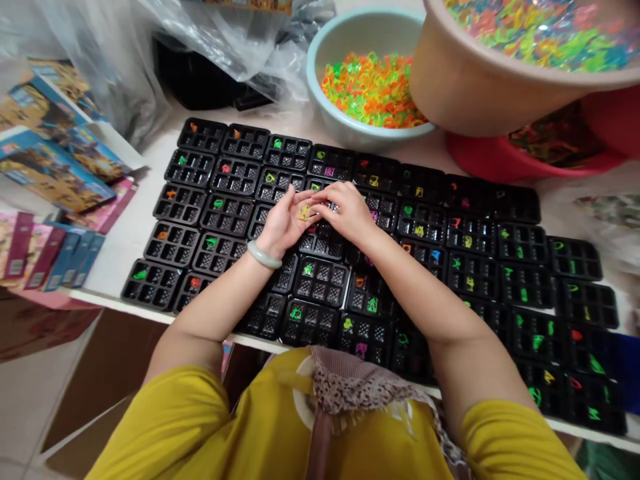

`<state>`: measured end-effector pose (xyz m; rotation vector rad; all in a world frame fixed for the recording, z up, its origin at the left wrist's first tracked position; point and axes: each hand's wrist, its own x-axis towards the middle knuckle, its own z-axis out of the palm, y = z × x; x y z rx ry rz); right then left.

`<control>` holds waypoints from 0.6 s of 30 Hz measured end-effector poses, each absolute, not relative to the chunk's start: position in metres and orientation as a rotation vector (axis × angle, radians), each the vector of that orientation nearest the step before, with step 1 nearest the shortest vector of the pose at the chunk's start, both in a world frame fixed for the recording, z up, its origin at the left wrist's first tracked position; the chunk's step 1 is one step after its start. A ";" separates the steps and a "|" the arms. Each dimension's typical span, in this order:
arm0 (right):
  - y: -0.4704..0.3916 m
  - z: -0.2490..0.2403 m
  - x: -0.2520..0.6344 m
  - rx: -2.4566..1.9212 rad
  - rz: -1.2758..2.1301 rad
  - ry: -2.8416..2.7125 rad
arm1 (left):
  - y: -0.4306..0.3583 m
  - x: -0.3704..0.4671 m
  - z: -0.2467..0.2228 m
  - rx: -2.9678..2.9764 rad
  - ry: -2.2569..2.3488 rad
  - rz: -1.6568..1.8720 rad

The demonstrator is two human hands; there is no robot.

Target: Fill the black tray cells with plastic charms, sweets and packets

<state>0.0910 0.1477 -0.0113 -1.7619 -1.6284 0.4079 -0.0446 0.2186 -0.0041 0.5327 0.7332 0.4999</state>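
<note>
Left hand point(286, 223) lies spread, palm up, bearing yellow pieces point(305, 213), right hand point(349, 211) bunched against it, pinch indeterminable; beneath, trays point(164, 293) toward 9 o'clock show one piece each, toward 3 o'clock mostly two, suggesting partial completion, with stock point(375, 93) in the basin point(345, 43) at 1 o'clock.

Left grip point(285, 221) palm-up, right grip point(349, 208) palm-down alongside
</note>
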 end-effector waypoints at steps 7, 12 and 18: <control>0.119 -0.008 0.078 -1.774 0.684 -1.431 | 0.187 -0.051 0.003 0.725 0.792 0.424; 0.100 -0.025 0.079 -1.879 0.701 -1.495 | 0.189 -0.074 0.003 0.871 0.918 0.590; 0.077 -0.009 0.092 -1.806 0.526 -1.454 | 0.197 -0.079 0.004 0.890 0.905 0.644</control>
